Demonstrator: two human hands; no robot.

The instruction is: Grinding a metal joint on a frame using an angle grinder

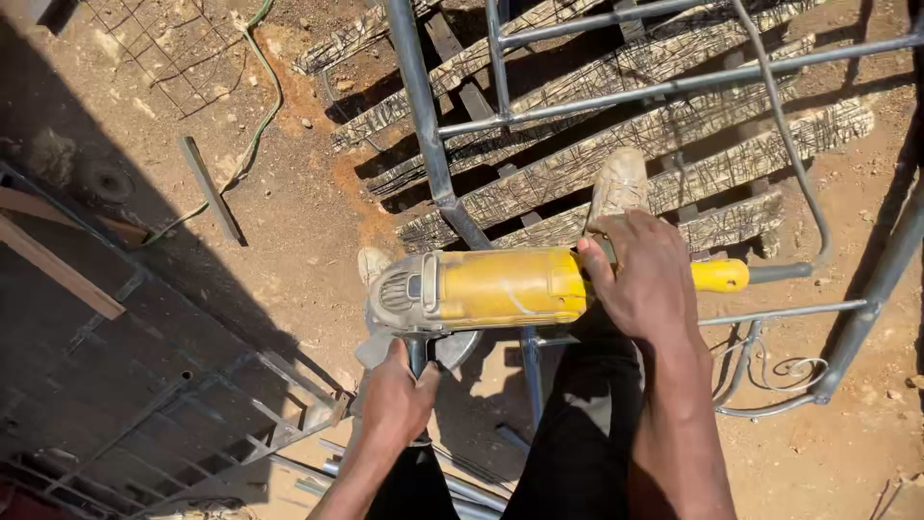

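Sunlit reddish dirt ground (298,207) fills the scene, with deep shadow across the near left, where a dark metal grille frame (144,404) lies flat. On the far side, a weathered wooden pallet with streaked slats (616,144) rests on the dirt, and a grey welded frame of steel tubes (433,135) stands over it, one tube running from far to near through the middle. A green hose (260,106) snakes across the far left, beside a flat metal bar (210,188) lying on the soil.

At the centre, a large yellow angle grinder with a grey gear head (481,287) is held crosswise above the tube, its head pointing left and its disc guard hanging just below. The left hand (397,404) is wrapped around the dark side handle under the gear head, fingers curled tight around it. The right hand (647,279) grips the rear of the yellow body from above, fingers folded over the far side and thumb on the near side; the yellow tail end sticks out to the right of it. A dusty light shoe (618,183) stands on the pallet just beyond the right hand, and dark trousers (577,433) show below the tool.
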